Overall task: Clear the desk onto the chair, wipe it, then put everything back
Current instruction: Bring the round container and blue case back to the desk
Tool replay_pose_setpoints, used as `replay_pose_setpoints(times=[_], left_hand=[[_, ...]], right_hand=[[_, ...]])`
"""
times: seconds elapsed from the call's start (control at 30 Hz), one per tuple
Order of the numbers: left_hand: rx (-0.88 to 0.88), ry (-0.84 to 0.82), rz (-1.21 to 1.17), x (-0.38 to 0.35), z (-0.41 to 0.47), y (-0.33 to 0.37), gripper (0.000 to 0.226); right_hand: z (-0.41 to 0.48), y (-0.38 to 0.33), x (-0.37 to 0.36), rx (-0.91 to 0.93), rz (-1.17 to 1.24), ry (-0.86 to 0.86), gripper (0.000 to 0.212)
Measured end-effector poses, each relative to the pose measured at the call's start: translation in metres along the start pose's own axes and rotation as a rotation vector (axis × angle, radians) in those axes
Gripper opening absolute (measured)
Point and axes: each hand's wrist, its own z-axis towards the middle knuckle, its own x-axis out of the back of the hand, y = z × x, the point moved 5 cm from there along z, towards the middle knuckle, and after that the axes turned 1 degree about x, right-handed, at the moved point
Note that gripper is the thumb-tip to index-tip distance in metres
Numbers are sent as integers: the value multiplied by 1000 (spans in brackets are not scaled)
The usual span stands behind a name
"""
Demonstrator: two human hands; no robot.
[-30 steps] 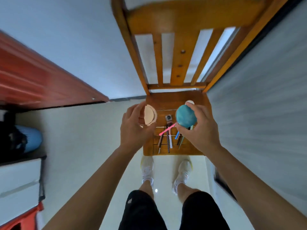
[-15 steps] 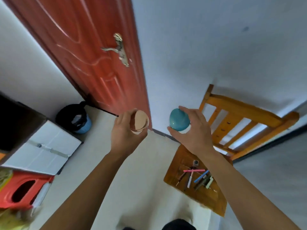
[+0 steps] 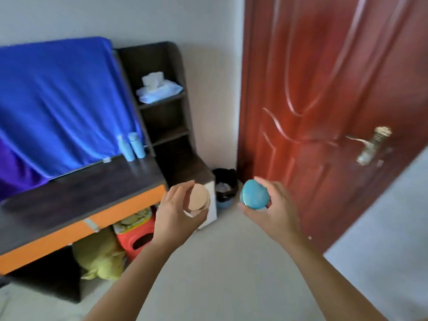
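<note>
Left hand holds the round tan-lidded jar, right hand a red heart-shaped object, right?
Not quite. The head view shows the heart-shaped object in the right hand is teal, not red. The left hand does hold the round tan-lidded jar.

Centre frame: left hand (image 3: 171,214) grips a jar (image 3: 198,201), tan lid toward camera. Right hand (image 3: 273,212) holds a teal heart-shaped object (image 3: 254,197) in its fingertips; the 2 items are apart. Left: desk (image 3: 76,200), dark top, orange edge; 2 blue bottles (image 3: 132,145) at its back, against a blue cloth (image 3: 62,100). Shelf (image 3: 162,126) holds a tissue pack (image 3: 159,89). Right: red door (image 3: 324,100). Bin (image 3: 224,188) between desk and door.
</note>
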Motion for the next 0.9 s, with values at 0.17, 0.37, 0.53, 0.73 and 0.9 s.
replay_pose_setpoints(times=[0.17,0.37,0.53,0.73,0.9], left_hand=[[145,119,49,57,28,-99,66],[309,176,74,74,61,-196,68],[435,225,109,84,128,-265,69],[554,282,155,112,205,-333,73],[645,309,172,126,232,-396,69]], right_hand=[[48,-49,-113,81,24,-145,77],[104,-56,-232,118,45,-303,77],[182,-60,-327,151,65,-378,76],[284,-80,-435,218,63,-537,79],[312,-101,-524,248,37,-663,80]])
